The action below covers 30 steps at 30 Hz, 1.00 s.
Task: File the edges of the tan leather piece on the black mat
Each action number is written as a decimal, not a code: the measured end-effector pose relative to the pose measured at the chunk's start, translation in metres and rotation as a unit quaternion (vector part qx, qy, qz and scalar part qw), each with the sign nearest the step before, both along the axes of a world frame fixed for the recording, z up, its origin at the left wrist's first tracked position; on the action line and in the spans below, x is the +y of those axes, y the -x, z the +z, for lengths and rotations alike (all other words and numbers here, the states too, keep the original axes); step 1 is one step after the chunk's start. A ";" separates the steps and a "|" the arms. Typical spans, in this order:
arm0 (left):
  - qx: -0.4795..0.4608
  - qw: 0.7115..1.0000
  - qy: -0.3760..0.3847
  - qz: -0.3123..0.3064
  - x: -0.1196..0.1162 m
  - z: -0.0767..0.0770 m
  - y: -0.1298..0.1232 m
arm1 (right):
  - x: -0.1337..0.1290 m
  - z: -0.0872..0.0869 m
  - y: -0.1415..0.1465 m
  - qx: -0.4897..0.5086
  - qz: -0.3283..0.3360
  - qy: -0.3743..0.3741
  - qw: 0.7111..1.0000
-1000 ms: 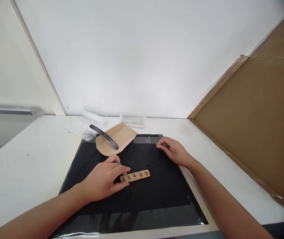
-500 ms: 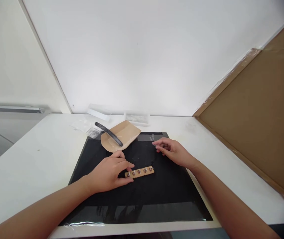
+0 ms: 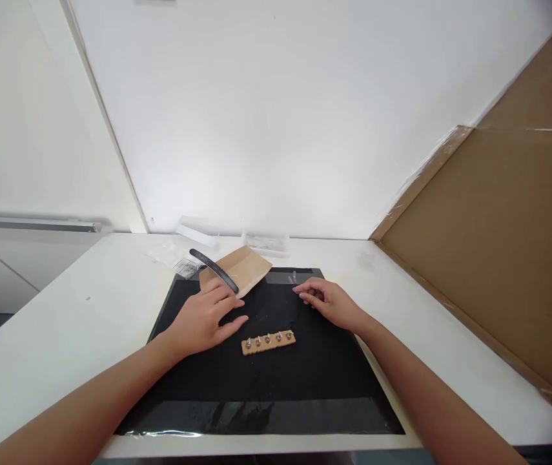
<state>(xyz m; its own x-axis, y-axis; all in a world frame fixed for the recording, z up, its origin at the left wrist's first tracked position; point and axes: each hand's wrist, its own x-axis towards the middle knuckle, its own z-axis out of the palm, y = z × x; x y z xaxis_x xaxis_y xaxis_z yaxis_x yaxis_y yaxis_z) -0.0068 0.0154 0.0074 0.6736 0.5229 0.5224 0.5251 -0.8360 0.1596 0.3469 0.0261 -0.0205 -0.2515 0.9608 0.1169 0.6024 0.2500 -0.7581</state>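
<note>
My left hand (image 3: 208, 320) lies over the black mat (image 3: 324, 381), its fingers and thumb apart with nothing between them. Its fingers are close to the black curved nail file (image 3: 212, 268), which rests across a brown paper envelope (image 3: 251, 261); I cannot tell whether they touch. To the right, my right hand (image 3: 328, 300) hovers over the mat with thumb and fingertips pinched together; anything held there is too small to make out. Between the hands lies a cardboard strip (image 3: 268, 344) carrying a row of several small round, shiny knobs with pale tips.
A clear plastic box (image 3: 266, 244) and a white tray-like piece (image 3: 195, 232) stand by the wall. Clear plastic wrapping (image 3: 164, 253) lies left of the envelope. Small clear pieces (image 3: 292, 278) rest near the mat's far edge. A large cardboard panel (image 3: 493, 239) leans at right.
My left hand has left the end of the cardboard strip and moved away towards the nail file, its fingers spreading. My right hand stays pinched in much the same place. The view has tilted slightly.
</note>
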 end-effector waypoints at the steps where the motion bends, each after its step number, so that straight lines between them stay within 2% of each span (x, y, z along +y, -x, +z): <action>1: 0.015 1.000 -0.009 0.017 0.003 -0.001 0.002 | 0.000 0.000 -0.001 0.004 0.002 0.001 1.000; 5: 0.047 0.996 -0.031 0.073 0.010 -0.007 0.006 | 0.000 0.001 -0.004 0.027 0.016 0.003 0.999; 10: 0.054 0.995 -0.031 0.081 0.013 -0.013 0.003 | -0.002 0.004 -0.005 0.005 0.013 -0.002 1.000; 14: 0.067 0.996 -0.017 0.061 0.009 -0.012 0.000 | -0.001 0.006 -0.006 -0.018 0.014 -0.014 1.000; 19: 0.100 0.995 0.017 0.006 0.002 -0.001 0.000 | -0.001 0.008 -0.007 -0.052 0.014 -0.044 0.998; 23: 0.126 0.991 0.016 -0.035 0.006 0.005 0.007 | -0.002 0.009 -0.007 -0.102 0.026 -0.083 0.991; 30: 0.111 0.992 0.040 -0.053 0.017 0.014 0.017 | -0.005 0.010 -0.008 -0.170 0.053 -0.099 0.979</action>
